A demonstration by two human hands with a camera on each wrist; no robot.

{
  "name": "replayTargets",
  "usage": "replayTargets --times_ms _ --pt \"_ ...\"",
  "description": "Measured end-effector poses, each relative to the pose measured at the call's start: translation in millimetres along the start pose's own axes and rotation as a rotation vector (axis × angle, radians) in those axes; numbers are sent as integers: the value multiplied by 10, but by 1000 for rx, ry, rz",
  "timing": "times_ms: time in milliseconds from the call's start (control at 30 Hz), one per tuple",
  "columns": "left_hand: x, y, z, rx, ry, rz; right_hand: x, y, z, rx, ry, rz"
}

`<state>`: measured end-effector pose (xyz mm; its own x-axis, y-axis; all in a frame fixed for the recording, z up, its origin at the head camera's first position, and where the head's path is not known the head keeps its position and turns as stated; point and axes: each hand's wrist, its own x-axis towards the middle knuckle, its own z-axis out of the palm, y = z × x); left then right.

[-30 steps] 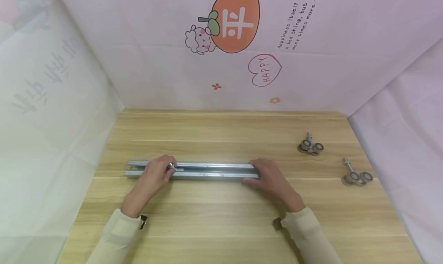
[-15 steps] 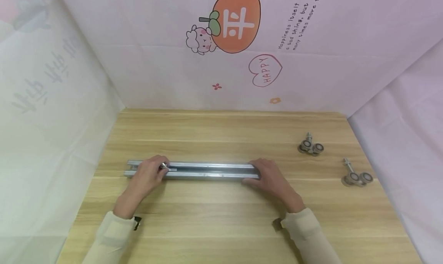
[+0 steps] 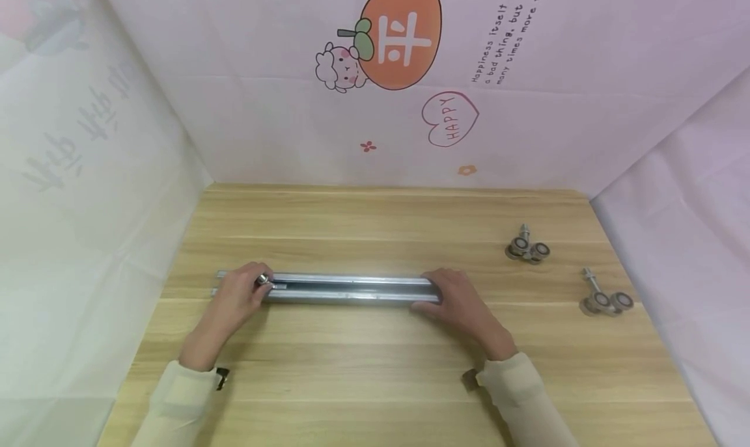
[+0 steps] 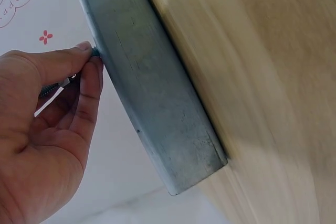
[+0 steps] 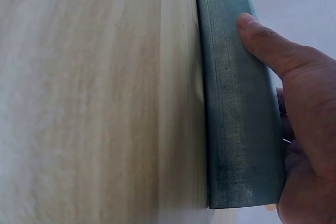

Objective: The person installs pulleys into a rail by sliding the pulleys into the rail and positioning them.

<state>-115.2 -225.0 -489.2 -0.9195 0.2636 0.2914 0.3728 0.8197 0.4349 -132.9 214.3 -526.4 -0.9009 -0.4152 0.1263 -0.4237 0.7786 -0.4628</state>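
Observation:
A metal channel rail (image 3: 351, 288) lies on the table with its slot facing up. Near its left end my left hand (image 3: 237, 297) pinches an upright threaded bolt (image 3: 262, 279) that stands out of the slot. A small flat metal piece (image 3: 281, 286) shows in the slot beside the bolt; whatever lies under it inside the rail is hidden. In the left wrist view, thumb and fingertips (image 4: 84, 51) meet at the bolt, just off the rail's side wall (image 4: 142, 93). My right hand (image 3: 457, 304) grips the rail's right end, its thumb (image 5: 262, 40) along the near wall.
Two roller trolleys with bolts, one farther back (image 3: 527, 248) and one nearer the right edge (image 3: 606, 302), rest on the wooden table (image 3: 363, 362). A printed white cloth (image 3: 263, 121) hangs behind, and more cloth stands at both sides.
My left hand has slid left along the rail, taking the bolt and the flat piece with it. The right hand and the rail stay in place.

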Motion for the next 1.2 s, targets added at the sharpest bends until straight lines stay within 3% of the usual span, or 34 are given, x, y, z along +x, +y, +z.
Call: replayTargets --times_ms 267,833,1200 --pt "-46 -49 -53 -16 64 16 2 16 5 -22 18 -36" --pt "-131 -267 -139 29 65 -28 -10 -10 -18 -27 12 -24" --pt "-164 -309 -210 58 81 -36 -17 -4 -16 -24 10 -15"
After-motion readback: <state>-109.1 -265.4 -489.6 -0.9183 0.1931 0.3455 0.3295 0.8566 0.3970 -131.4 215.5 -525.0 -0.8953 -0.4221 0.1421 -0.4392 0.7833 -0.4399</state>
